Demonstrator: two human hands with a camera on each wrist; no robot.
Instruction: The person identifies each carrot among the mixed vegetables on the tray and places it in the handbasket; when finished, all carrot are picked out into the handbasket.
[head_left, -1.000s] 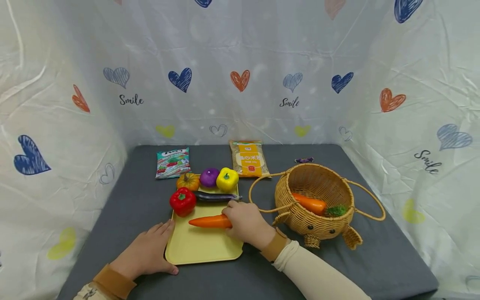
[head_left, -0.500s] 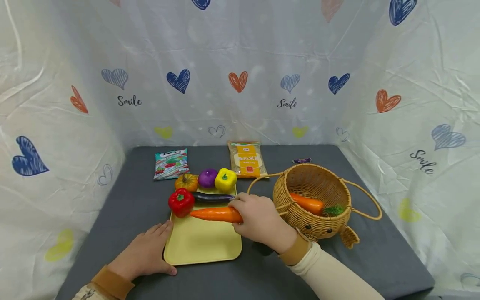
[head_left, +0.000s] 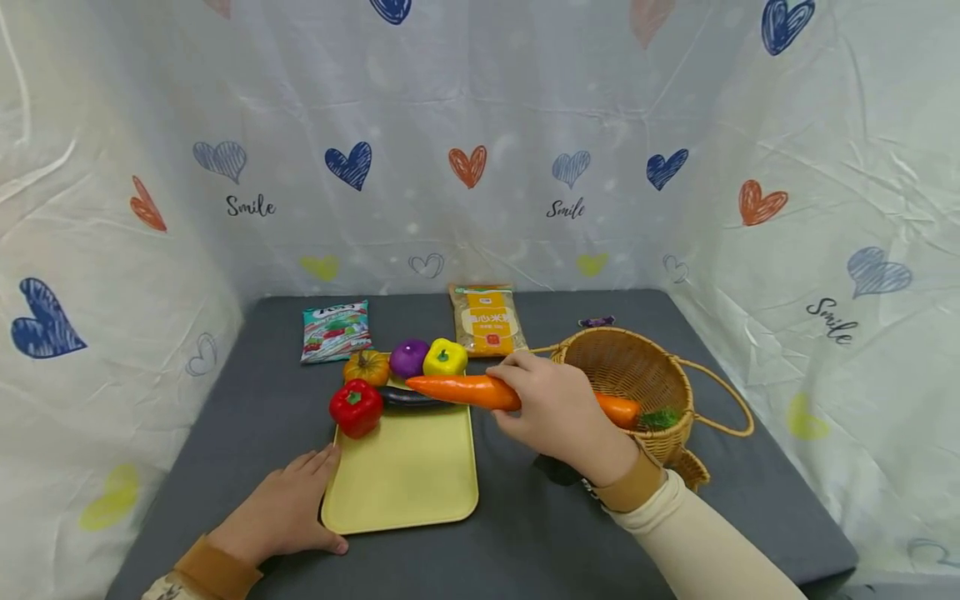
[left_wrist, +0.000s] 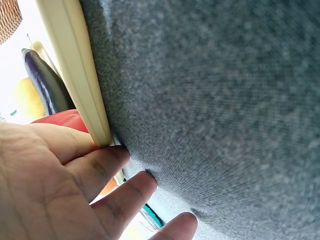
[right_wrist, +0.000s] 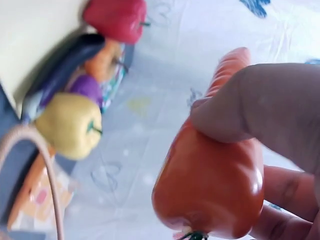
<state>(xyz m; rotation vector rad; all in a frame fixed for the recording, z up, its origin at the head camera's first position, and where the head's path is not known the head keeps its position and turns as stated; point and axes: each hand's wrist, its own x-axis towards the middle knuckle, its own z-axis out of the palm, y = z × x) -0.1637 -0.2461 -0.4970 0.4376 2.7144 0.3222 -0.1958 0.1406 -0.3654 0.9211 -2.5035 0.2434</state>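
Note:
My right hand (head_left: 558, 412) grips a carrot (head_left: 461, 390) by its thick end, raised over the tray's right side, tip to the left. In the right wrist view the thumb lies across the carrot (right_wrist: 210, 185). My left hand (head_left: 288, 504) rests against the left edge of a yellow tray (head_left: 405, 492), fingers straight. A red bell pepper (head_left: 356, 408), an eggplant (head_left: 408, 397), a small pumpkin (head_left: 366, 367), a purple round vegetable (head_left: 409, 358) and a yellow bell pepper (head_left: 446, 358) lie at the tray's far end. Another carrot (head_left: 618, 410) lies in the wicker basket (head_left: 630, 358), partly hidden by my right hand.
A teal snack bag (head_left: 336, 332) and a bag of yellow grain (head_left: 487, 321) lie behind the tray. A small purple wrapped item (head_left: 596, 322) is behind the basket. The basket's looped handle (head_left: 723, 400) sticks out to the right. A printed curtain surrounds the grey table.
My right hand has lifted the carrot off the tray and carried it up and right toward the basket. My left hand stays at the tray's edge.

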